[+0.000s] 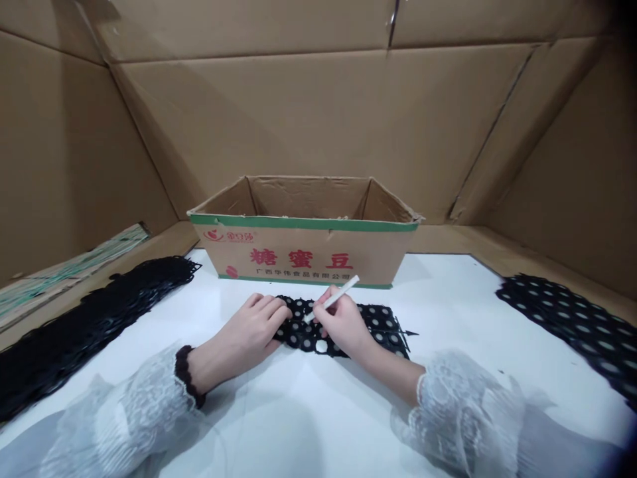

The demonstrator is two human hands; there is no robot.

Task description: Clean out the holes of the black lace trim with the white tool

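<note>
A black sheet (381, 318) with rows of round pale dots or holes lies flat on the white tabletop in front of me. My left hand (261, 322) holds its left end down, fingers curled together over it and thumb at the near edge. Pinched like a pen in my right hand (346, 322) is a slim white stick (341, 292), tilted, its lower tip touching the sheet near the middle. One larger white spot (321, 346) shows at the sheet's near edge. A thin black strip (409, 332) sticks out at the right end.
An open cardboard box (308, 249) with red lettering stands just behind the sheet. Many black pieces are heaped along the left (109, 312); dotted black sheets (572, 322) lie on the right. Cardboard walls (318, 113) surround the white table (279, 418).
</note>
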